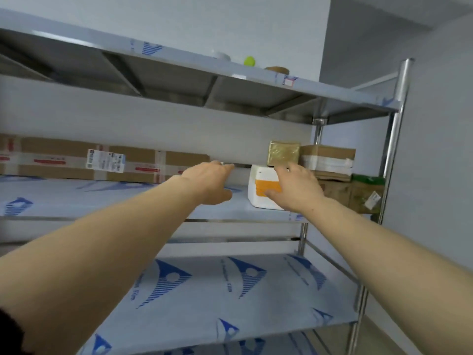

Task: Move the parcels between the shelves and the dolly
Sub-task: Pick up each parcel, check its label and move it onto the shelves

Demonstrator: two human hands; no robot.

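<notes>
Listener: Parcels, please. Where are they in the head view?

Describer: On the middle shelf [102, 198] of a steel rack lined with blue-printed film. The one being taken is a white foam box [259, 175], block-shaped, with an orange label [266, 188] on its front. It stands near the shelf's right end. A small gold-wrapped square parcel [283, 152] sits on top of it.

Listener: And the hands?

Describer: Both bare arms reach forward. The right hand [297, 190] holds the foam box at its right front corner, with the thumb across the orange label and the fingers curved over the top edge. The left hand [212, 181] is just beside the box's left face, fingers straight and holding nothing.

Listener: How will it handle?

Describer: Foam probably means light and stiff, but easily dented, so flat palms on the two side faces should suit better than fingertips. The gold parcel looks loose and could slide off if the box tilts.

Listener: What else is there?

Describer: A long brown cardboard carton [64, 162] with red-and-white tape lies to the left. A brown cardboard box with white tape [327, 157] is stacked on other parcels to the right. No dolly is in view.
</notes>
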